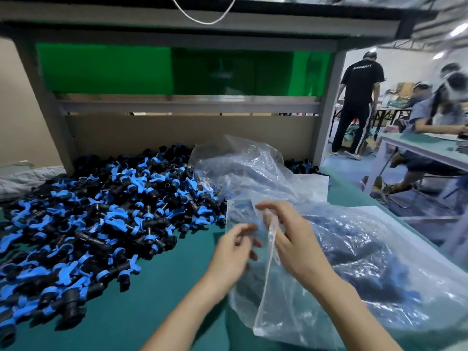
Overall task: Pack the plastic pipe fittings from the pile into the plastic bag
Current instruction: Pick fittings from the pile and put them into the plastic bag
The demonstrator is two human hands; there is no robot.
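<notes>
A big pile of black and blue plastic pipe fittings (96,219) covers the left half of the green table (157,295). In front of me, both hands work at the mouth of a small clear plastic bag (266,295) that hangs down over the table. My right hand (288,236) pinches the bag's upper edge between thumb and fingers. My left hand (233,252) has its fingers curled on the bag's left edge. The small bag looks empty.
A large clear bag (367,269) holding fittings lies at the right, with more crumpled plastic bags (243,165) behind it. A grey shelf frame (326,117) with a cardboard back stands behind the pile. Other people stand and sit at the far right.
</notes>
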